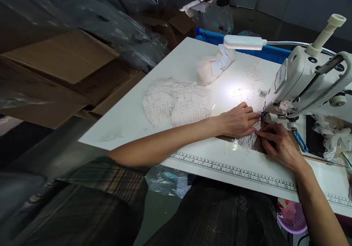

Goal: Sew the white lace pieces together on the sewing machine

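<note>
A fringed piece of white lace [247, 140] lies at the needle of a sewing machine [293, 81]. My left hand [240, 119] rests on this lace with bent fingers pressed together, gripping it beside the presser foot. From the right, my right hand [280, 143] pinches the lace edge between thumb and index finger, close to the left fingertips. The lace right under the fingers is partly hidden. More white lace pieces [176, 101] are spread on the table to the left, and a rolled bundle of pale fabric [213, 68] sits behind them.
The white table [110, 128] has a printed ruler [231, 171] along its front edge. A lamp [244, 42] hangs over the lace. Blue thread snips [300, 141] and gathered white trim [338, 139] lie right of the machine. Cardboard boxes [60, 55] stand left; a purple basket [293, 224] is below.
</note>
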`<state>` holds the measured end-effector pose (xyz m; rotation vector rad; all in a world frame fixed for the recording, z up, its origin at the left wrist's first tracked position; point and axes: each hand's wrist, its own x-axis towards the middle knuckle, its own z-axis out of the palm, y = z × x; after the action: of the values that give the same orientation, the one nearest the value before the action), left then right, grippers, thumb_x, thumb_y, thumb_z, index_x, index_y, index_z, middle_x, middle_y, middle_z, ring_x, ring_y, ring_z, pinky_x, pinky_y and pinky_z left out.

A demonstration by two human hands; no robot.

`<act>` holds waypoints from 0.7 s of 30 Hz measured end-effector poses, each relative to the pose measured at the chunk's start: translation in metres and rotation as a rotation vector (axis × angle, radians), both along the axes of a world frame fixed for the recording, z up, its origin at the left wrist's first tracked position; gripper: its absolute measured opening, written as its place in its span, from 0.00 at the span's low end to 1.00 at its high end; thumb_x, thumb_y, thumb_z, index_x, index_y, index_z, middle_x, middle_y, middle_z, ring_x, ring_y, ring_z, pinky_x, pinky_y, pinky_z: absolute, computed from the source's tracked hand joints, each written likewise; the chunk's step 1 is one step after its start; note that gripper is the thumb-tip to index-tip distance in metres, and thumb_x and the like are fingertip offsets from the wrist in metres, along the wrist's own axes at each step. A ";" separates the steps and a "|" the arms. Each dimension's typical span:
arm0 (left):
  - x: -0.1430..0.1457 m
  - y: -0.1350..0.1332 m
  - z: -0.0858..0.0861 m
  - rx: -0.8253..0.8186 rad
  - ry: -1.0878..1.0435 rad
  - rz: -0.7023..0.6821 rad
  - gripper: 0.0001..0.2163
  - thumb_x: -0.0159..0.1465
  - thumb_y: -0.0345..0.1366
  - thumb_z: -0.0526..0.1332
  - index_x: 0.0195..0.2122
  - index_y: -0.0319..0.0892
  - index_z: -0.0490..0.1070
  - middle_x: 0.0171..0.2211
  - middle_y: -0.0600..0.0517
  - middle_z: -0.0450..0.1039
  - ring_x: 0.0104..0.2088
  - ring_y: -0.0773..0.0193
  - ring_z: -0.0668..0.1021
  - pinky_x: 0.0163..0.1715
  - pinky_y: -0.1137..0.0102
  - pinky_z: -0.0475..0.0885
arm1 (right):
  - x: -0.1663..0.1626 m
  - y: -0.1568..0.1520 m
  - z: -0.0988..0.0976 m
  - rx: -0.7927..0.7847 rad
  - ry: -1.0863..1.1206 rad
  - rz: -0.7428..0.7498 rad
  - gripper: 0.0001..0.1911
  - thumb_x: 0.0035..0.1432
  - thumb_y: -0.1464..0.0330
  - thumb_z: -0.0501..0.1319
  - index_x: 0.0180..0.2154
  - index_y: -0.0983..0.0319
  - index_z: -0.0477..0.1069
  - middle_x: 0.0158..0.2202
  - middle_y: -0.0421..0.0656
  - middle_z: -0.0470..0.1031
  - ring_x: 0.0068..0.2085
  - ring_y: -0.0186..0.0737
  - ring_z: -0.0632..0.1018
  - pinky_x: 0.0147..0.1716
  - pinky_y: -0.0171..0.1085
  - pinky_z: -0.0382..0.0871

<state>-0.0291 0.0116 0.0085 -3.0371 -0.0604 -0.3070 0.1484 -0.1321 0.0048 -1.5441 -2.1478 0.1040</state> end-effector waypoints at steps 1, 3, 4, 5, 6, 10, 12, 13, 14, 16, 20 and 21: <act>-0.001 -0.001 0.000 -0.008 -0.012 0.005 0.17 0.71 0.39 0.50 0.51 0.38 0.73 0.56 0.42 0.72 0.43 0.55 0.73 0.42 0.61 0.62 | 0.000 0.000 0.000 0.005 0.010 0.000 0.16 0.61 0.71 0.56 0.45 0.57 0.80 0.39 0.47 0.74 0.39 0.40 0.75 0.39 0.42 0.76; -0.002 -0.002 -0.002 -0.024 -0.037 0.018 0.17 0.71 0.39 0.49 0.51 0.37 0.73 0.57 0.42 0.72 0.44 0.54 0.73 0.44 0.60 0.61 | 0.000 0.000 0.000 0.015 0.020 -0.004 0.16 0.61 0.71 0.56 0.45 0.57 0.80 0.38 0.47 0.75 0.39 0.39 0.76 0.39 0.41 0.77; -0.002 -0.003 -0.004 -0.032 -0.048 0.028 0.18 0.72 0.39 0.49 0.51 0.37 0.73 0.57 0.42 0.72 0.44 0.54 0.73 0.45 0.60 0.61 | 0.000 0.000 0.001 0.018 0.020 -0.007 0.16 0.61 0.71 0.56 0.44 0.57 0.80 0.39 0.47 0.75 0.39 0.39 0.76 0.39 0.41 0.77; -0.001 -0.003 -0.005 -0.041 -0.059 0.037 0.18 0.72 0.39 0.49 0.51 0.37 0.73 0.57 0.42 0.72 0.45 0.54 0.73 0.45 0.59 0.60 | 0.000 0.000 0.001 0.019 0.019 -0.011 0.15 0.61 0.71 0.56 0.44 0.58 0.80 0.39 0.47 0.75 0.39 0.39 0.77 0.39 0.40 0.77; -0.001 -0.004 -0.007 -0.050 -0.069 0.047 0.18 0.72 0.39 0.49 0.51 0.37 0.73 0.57 0.42 0.72 0.45 0.54 0.73 0.46 0.59 0.60 | 0.000 0.000 0.001 0.019 0.017 -0.015 0.15 0.61 0.71 0.56 0.44 0.58 0.80 0.39 0.47 0.76 0.39 0.39 0.77 0.39 0.40 0.77; 0.000 -0.005 -0.012 -0.071 -0.102 0.070 0.18 0.72 0.39 0.48 0.51 0.37 0.73 0.57 0.43 0.72 0.46 0.53 0.73 0.48 0.58 0.60 | 0.000 0.001 0.003 -0.004 0.027 -0.015 0.16 0.60 0.72 0.56 0.43 0.57 0.81 0.39 0.46 0.76 0.39 0.38 0.78 0.40 0.39 0.78; 0.000 -0.005 -0.013 -0.069 -0.113 0.065 0.18 0.72 0.39 0.48 0.51 0.37 0.73 0.57 0.42 0.72 0.46 0.53 0.73 0.48 0.58 0.60 | -0.001 0.001 0.004 -0.009 0.038 -0.012 0.16 0.60 0.72 0.55 0.42 0.57 0.81 0.39 0.46 0.76 0.39 0.38 0.78 0.40 0.39 0.78; 0.000 -0.005 -0.014 -0.069 -0.119 0.062 0.18 0.72 0.39 0.47 0.51 0.36 0.73 0.57 0.42 0.72 0.46 0.54 0.74 0.48 0.58 0.60 | -0.001 0.002 0.005 -0.008 0.044 -0.011 0.16 0.60 0.72 0.55 0.42 0.57 0.81 0.39 0.46 0.76 0.39 0.38 0.78 0.40 0.39 0.78; 0.000 -0.006 -0.014 -0.071 -0.125 0.061 0.18 0.72 0.39 0.48 0.51 0.36 0.73 0.57 0.42 0.72 0.46 0.53 0.74 0.48 0.58 0.60 | -0.001 0.002 0.005 -0.007 0.050 -0.012 0.16 0.60 0.72 0.55 0.42 0.57 0.81 0.39 0.46 0.76 0.39 0.38 0.78 0.40 0.39 0.78; 0.000 -0.006 -0.015 -0.079 -0.135 0.067 0.17 0.71 0.39 0.49 0.51 0.36 0.73 0.57 0.43 0.73 0.46 0.53 0.74 0.49 0.58 0.60 | -0.002 0.002 0.006 -0.005 0.057 -0.018 0.16 0.61 0.71 0.55 0.42 0.57 0.81 0.38 0.46 0.76 0.39 0.37 0.78 0.40 0.38 0.78; 0.000 -0.006 -0.016 -0.096 -0.148 0.079 0.16 0.70 0.38 0.51 0.51 0.38 0.73 0.57 0.43 0.72 0.46 0.53 0.73 0.49 0.57 0.61 | -0.003 0.001 0.006 -0.004 0.065 -0.025 0.16 0.61 0.71 0.54 0.42 0.57 0.81 0.38 0.46 0.75 0.39 0.37 0.78 0.39 0.37 0.78; 0.000 -0.006 -0.016 -0.097 -0.148 0.082 0.16 0.70 0.38 0.51 0.51 0.39 0.73 0.57 0.43 0.72 0.46 0.53 0.73 0.49 0.57 0.61 | -0.003 0.001 0.006 -0.004 0.066 -0.027 0.16 0.61 0.71 0.54 0.42 0.57 0.81 0.38 0.46 0.75 0.39 0.38 0.78 0.38 0.37 0.78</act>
<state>-0.0287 0.0052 -0.0079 -3.0906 -0.2152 -0.5362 0.1452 -0.1307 0.0109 -1.5496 -2.0767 0.1479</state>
